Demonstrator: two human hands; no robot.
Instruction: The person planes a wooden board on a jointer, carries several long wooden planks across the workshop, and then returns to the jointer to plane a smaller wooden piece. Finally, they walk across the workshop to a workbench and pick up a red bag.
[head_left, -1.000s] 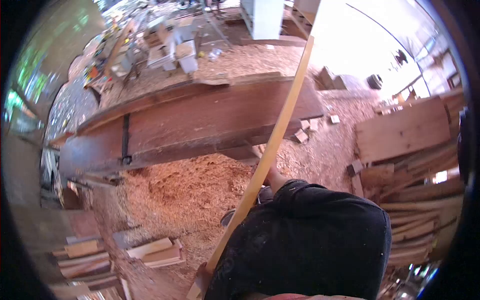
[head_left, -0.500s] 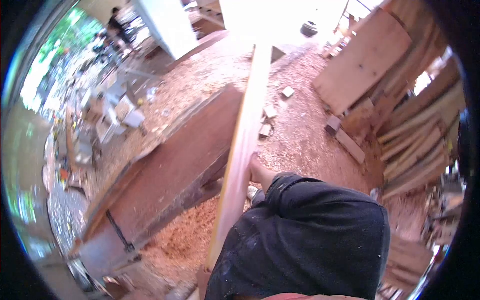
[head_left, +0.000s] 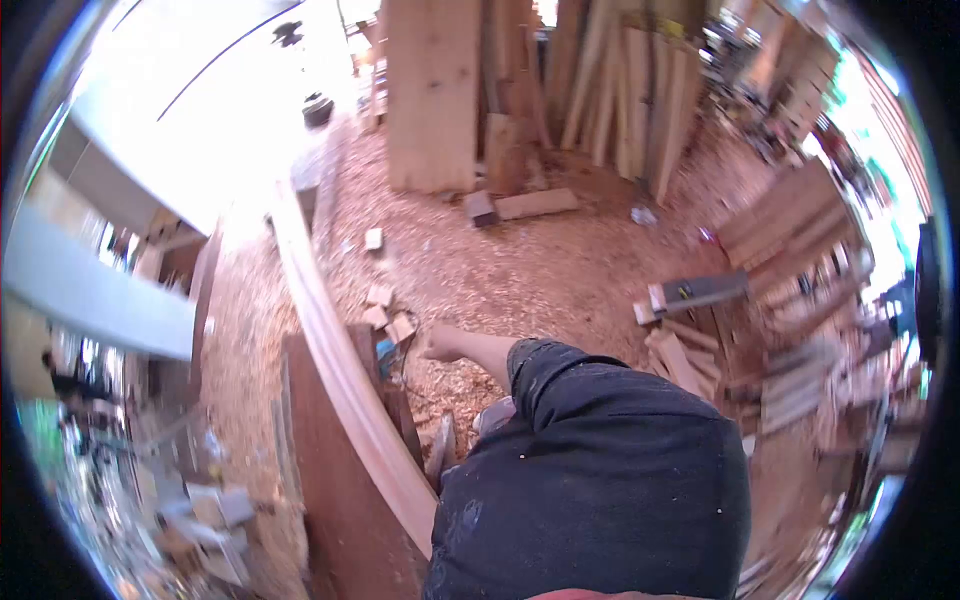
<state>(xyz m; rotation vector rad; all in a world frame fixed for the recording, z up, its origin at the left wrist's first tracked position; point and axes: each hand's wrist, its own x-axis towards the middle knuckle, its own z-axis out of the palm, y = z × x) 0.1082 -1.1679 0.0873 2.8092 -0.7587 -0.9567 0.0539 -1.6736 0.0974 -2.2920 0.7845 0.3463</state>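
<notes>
A long pale wooden board runs from the lower middle up to the left, its near end cut off by my dark clothing. My right hand hangs out past a rolled cuff, a short gap to the right of the board. Its fingers are too smeared to make out. My left hand is hidden; the board's near end goes out of sight beside my body. Beneath the board lies a wide reddish-brown plank. Several small wood blocks lie on the shavings close to my right hand.
Wood shavings cover the floor. Tall planks lean at the back, with a dark block and a short board at their foot. On the right lie a grey beam and stacked planks. White boxes sit lower left.
The view has swung right, bringing the leaning planks to the middle. The board now slants up to the left. A gap shows between it and my right hand, which overlapped its edge before.
</notes>
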